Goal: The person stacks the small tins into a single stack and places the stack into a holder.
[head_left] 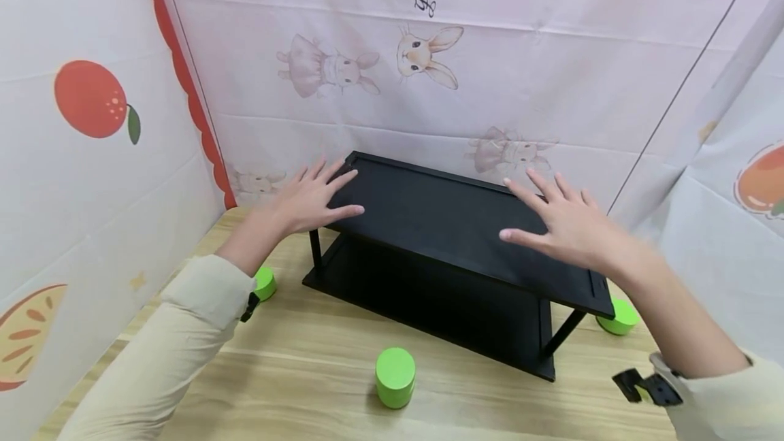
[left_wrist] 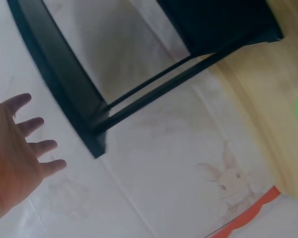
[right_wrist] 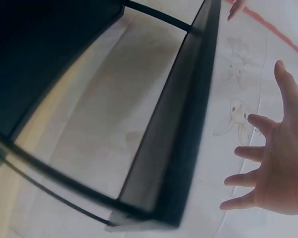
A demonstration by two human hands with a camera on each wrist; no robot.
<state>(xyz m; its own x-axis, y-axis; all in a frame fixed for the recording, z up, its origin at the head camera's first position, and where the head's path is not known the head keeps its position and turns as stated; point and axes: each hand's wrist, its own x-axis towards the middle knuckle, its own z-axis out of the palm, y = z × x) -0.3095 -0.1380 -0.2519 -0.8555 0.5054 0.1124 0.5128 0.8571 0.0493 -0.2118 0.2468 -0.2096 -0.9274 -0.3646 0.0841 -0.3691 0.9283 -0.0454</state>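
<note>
A black two-tier shelf stands at an angle on the wooden table. Above its left end is my left hand, fingers spread and holding nothing. Over the right end my right hand is likewise spread, with nothing in it. Both wrist views show a gap between each hand and the top board: the left hand is apart from the board's end, and the right hand is apart from the board. The lower board bears nothing that I can see.
A green cylinder stands in front of the shelf. Other green round pieces are by the left sleeve and behind the shelf's right end, where one green piece shows. Printed cloth walls enclose the wooden table at back and sides.
</note>
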